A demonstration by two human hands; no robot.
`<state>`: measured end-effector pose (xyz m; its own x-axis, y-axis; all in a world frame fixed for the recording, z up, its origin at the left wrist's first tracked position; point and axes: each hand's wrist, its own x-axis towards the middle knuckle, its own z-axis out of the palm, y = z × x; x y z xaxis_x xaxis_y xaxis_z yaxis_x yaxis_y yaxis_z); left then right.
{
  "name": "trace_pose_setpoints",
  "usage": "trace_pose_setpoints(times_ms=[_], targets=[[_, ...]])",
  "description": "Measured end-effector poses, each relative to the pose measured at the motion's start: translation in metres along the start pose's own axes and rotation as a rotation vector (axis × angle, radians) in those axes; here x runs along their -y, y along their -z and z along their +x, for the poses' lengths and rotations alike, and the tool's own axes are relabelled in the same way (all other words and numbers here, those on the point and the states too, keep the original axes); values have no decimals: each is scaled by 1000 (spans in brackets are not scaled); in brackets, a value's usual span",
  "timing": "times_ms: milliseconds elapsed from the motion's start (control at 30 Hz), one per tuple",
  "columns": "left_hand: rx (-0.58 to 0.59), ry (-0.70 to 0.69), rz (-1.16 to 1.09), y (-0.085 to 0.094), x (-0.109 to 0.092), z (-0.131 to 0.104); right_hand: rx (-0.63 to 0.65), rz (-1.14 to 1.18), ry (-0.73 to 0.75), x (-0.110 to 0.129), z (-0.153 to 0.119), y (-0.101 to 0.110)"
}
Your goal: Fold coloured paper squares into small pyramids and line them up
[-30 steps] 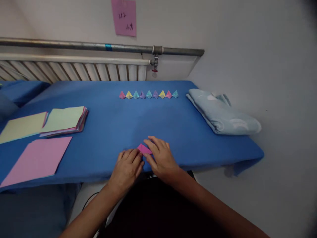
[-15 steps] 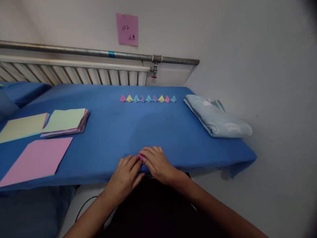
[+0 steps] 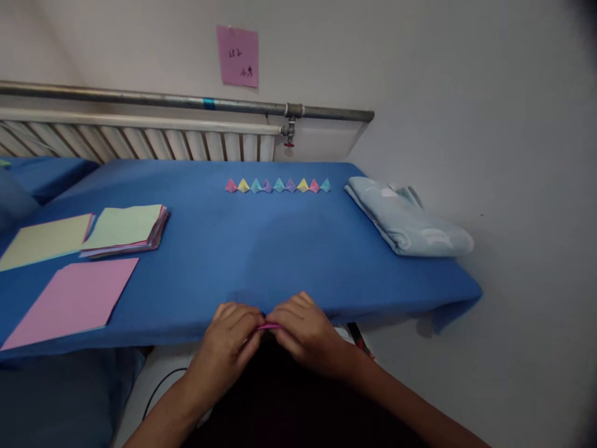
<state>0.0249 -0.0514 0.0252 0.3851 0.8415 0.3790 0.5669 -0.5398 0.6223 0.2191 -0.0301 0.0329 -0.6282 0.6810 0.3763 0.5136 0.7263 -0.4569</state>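
A small folded pink paper shows as a thin strip between my two hands, at the front edge of the blue-covered table. My left hand pinches its left end between thumb and fingers. On the right end, my right hand is closed in a similar pinch. Much of the paper is hidden by my fingers. Farther back, several small folded paper shapes in pink, yellow, teal and purple stand in a row.
At the left lie a stack of coloured sheets, yellow sheets and pink sheets. A folded light-blue cloth rests at the right. Behind the table are a radiator and a metal pipe.
Both hands have moved down toward the table's front edge with the pink paper. The paper now appears as a narrow strip, and my left thumb has closed toward the fingers.
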Motion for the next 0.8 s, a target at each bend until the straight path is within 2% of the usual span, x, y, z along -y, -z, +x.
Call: trace_pose_setpoints(times_ms=[133, 200, 300, 467, 600, 700, 800], targets=[[-77, 468, -537, 0, -7, 5, -131, 259, -97, 8, 2, 2], [-141, 629, -788, -2, -9, 6, -153, 354, -161, 11, 2, 3], [-163, 677, -943, -2, -10, 8, -77, 499, -295, 14, 3, 11], [-85, 689, -934, 5, -10, 9, 38, 684, -504, 16, 11, 26], [-40, 705, -970, 8, -10, 9, 114, 742, -551, 18, 14, 26], [-4, 717, -982, 8, -12, 9, 107, 735, -567, 18, 12, 23], [49, 760, -992, 7, -15, 11, 80, 641, -524, 17, 11, 21]])
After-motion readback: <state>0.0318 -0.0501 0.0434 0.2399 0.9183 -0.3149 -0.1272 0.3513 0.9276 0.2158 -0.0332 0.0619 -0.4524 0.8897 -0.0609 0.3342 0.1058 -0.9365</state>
